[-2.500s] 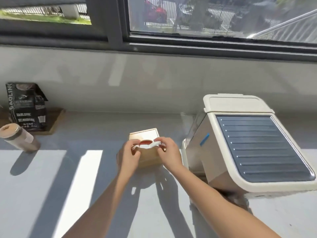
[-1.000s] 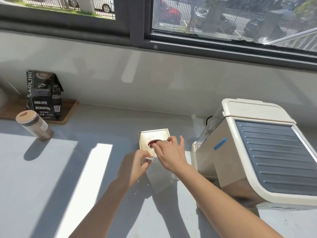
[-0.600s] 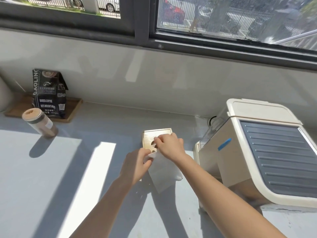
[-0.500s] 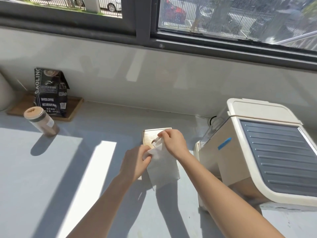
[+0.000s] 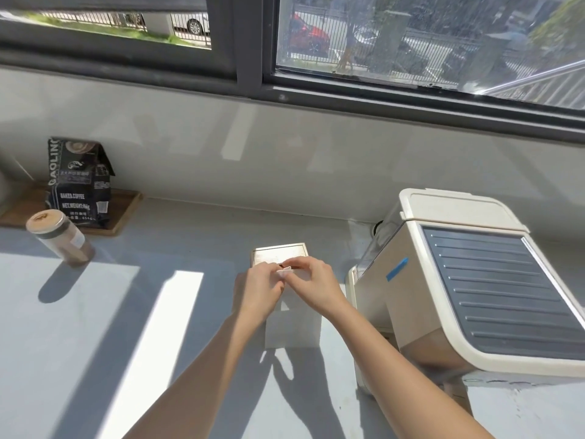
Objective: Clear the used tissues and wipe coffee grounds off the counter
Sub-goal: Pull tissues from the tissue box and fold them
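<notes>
Both my hands meet at the centre of the view, over the front edge of the wooden tissue box (image 5: 279,253). My left hand (image 5: 257,291) and my right hand (image 5: 311,285) each have their fingers pressed together on the top edge of one white tissue (image 5: 292,324) — a small crumpled tip of it shows between my fingertips, and the rest of the sheet hangs down toward me in a flat rectangle below my wrists, its lower edge over the grey table (image 5: 95,327). Whether that edge touches the table I cannot tell.

The box's slot is mostly hidden behind my knuckles; only a dark sliver shows.

At about 3 o'clock from my hands, just beside the right one, stands a cream coffee machine (image 5: 474,289) with a dark ribbed top panel and a strip of blue tape (image 5: 397,269) on its side. Well apart at 9 to 10 o'clock sits a glass jar (image 5: 61,237) of brown powder with a tan lid, and behind it, near 10 o'clock, a black coffee bag (image 5: 79,182) stands upright on a wooden tray (image 5: 123,213) against the wall. Bright bands of sunlight cross the table at 8 o'clock — my arms cast shadows toward me. A window (image 5: 411,42) runs along 12 o'clock.
</notes>
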Demonstrator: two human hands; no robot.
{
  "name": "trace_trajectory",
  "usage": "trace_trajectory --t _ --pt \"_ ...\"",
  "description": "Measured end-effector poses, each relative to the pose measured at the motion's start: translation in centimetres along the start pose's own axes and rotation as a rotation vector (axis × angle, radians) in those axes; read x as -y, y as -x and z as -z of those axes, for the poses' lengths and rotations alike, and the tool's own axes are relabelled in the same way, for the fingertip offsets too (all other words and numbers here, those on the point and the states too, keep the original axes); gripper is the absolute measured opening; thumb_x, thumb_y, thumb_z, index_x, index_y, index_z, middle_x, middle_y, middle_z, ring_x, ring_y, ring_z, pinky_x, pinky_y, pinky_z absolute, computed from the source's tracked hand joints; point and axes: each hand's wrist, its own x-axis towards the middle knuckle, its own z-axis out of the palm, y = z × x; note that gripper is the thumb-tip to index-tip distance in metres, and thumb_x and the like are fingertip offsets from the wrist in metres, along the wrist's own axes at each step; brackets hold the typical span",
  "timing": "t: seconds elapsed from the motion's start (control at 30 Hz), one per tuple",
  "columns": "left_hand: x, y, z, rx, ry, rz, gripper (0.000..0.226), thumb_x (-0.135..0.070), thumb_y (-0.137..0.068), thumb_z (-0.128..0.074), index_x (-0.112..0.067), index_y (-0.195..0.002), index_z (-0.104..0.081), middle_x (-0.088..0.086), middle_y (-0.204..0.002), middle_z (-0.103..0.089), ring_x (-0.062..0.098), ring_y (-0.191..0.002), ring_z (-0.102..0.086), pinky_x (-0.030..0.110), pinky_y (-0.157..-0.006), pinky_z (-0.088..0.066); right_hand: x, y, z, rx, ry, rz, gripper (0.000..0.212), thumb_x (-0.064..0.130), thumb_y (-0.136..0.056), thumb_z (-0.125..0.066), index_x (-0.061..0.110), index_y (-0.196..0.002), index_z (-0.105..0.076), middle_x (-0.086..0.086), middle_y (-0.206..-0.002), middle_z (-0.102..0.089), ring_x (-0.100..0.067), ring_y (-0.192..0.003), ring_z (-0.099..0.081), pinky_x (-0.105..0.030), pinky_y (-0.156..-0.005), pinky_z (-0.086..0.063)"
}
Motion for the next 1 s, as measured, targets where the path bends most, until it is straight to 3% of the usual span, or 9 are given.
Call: trace_trajectory --t 0.1,0.23,0.37,0.47,0.57,0.67,0.77,0.9,1.0 --pt "0.5 0.3 -0.2 -0.031 0.044 0.025 0.025 -0.019 -0.074 -0.059 -0.028 -0.095 -0.069 -0.004 -0.093 -0.071 0.022 -0.079 -0.062 0.026 -0.065 -0.039 -0.9 0.5 -0.2 0.077 0.035 0.088 0.037 0.018 -0.076 -0.062 0.023 -0.113 -0.061 0.009 -0.115 -0.062 -0.005 -0.109 -0.055 -0.020 -0.092 -0.042" --pt "0.7 0.7 0.0 -0.075 0.118 0.033 0.016 -0.019 -0.074 -0.059 -0.025 -0.087 -0.067 -0.005 -0.093 -0.068 0.019 -0.074 -0.059 0.027 -0.067 -0.039 -1.4 0.5 -0.3 0.002 0.038 0.044 0.039 -0.002 -0.076 -0.051 0.019 -0.106 -0.061 0.005 -0.110 -0.065 -0.013 -0.105 -0.057 -0.028 -0.087 -0.047" --pt "-0.6 1.1 1.7 -0.109 0.241 -0.043 0.015 -0.027 -0.069 -0.052 -0.024 -0.080 -0.061 -0.010 -0.092 -0.064 0.013 -0.084 -0.057 0.031 -0.072 -0.044 0.1 -0.1 -0.1 -0.076 -0.089 -0.064 0.024 0.006 -0.081 -0.057 0.027 -0.085 -0.068 0.008 -0.092 -0.068 -0.012 -0.092 -0.061 -0.020 -0.073 -0.044" --pt "-2.1 1.4 3.4 -0.142 0.411 -0.005 0.003 -0.027 -0.070 -0.049 -0.027 -0.071 -0.052 -0.013 -0.066 -0.058 0.008 -0.064 -0.052 0.025 -0.058 -0.040 2.3 0.4 0.8 -0.148 -0.140 0.046 0.021 0.012 -0.083 -0.060 0.032 -0.084 -0.069 0.014 -0.092 -0.059 0.000 -0.092 -0.056 -0.009 -0.074 -0.038" --pt "-3.7 1.6 5.3 -0.229 0.551 0.047 0.008 -0.023 -0.071 -0.045 -0.021 -0.073 -0.053 -0.008 -0.064 -0.055 0.008 -0.060 -0.049 0.015 -0.051 -0.035 4.1 1.4 2.1 -0.079 -0.222 0.109 0.018 0.021 -0.084 -0.068 0.035 -0.094 -0.063 0.008 -0.103 -0.057 -0.005 -0.100 -0.056 -0.012 -0.079 -0.041" --pt "-4.2 2.1 6.4 -0.231 0.585 0.080 0.017 -0.015 -0.079 -0.046 -0.003 -0.082 -0.058 0.014 -0.077 -0.060 0.020 -0.069 -0.050 0.026 -0.059 -0.039 4.4 2.4 2.7 0.077 -0.262 0.028 0.030 0.017 -0.080 -0.071 0.022 -0.109 -0.063 -0.002 -0.107 -0.068 -0.018 -0.100 -0.063 -0.029 -0.084 -0.051" --pt "-3.8 3.2 6.6 -0.080 0.622 0.101 0.011 -0.009 -0.089 -0.057 0.001 -0.093 -0.059 0.017 -0.083 -0.059 0.025 -0.076 -0.054 0.031 -0.068 -0.044 3.4 4.0 2.4 0.063 -0.318 -0.050 0.019 0.008 -0.084 -0.065 0.008 -0.102 -0.068 -0.010 -0.099 -0.072 -0.022 -0.091 -0.066 -0.034 -0.080 -0.052" --pt "-2.1 5.1 6.6 0.263 0.797 0.164 0.018 -0.025 -0.090 -0.061 -0.008 -0.094 -0.065 -0.001 -0.081 -0.065 0.004 -0.071 -0.063 0.010 -0.057 -0.044 1.9 5.6 2.1 0.187 -0.616 -0.175 0.022 0.018 -0.089 -0.065 0.012 -0.109 -0.067 -0.012 -0.109 -0.071 -0.026 -0.101 -0.068 -0.036 -0.090 -0.052" --pt "-0.5 6.1 6.1 0.543 0.795 0.309 0.031 -0.039 -0.087 -0.061 -0.013 -0.102 -0.071 0.001 -0.091 -0.072 0.021 -0.077 -0.068 0.025 -0.064 -0.048 1.1 6.2 1.9 0.259 -0.565 -0.213 0.024 0.025 -0.090 -0.063 0.018 -0.113 -0.066 -0.007 -0.113 -0.071 -0.022 -0.105 -0.067 -0.037 -0.094 -0.050"
